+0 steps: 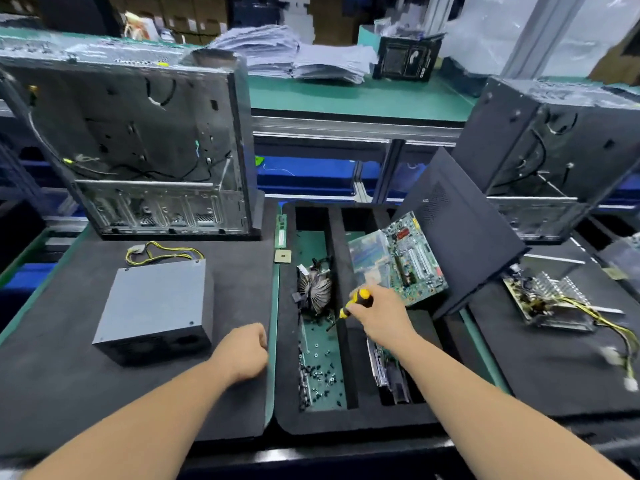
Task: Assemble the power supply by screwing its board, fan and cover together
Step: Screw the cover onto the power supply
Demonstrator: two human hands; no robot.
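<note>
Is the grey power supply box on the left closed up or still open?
Closed. The power supply sits flat on the mat with its grey cover on, screws visible at the corners, nothing inside showing.

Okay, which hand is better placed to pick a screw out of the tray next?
Probably the left hand. It holds nothing and rests curled beside the foam tray, close to the loose screws. The right hand is busy gripping the yellow screwdriver.
</note>
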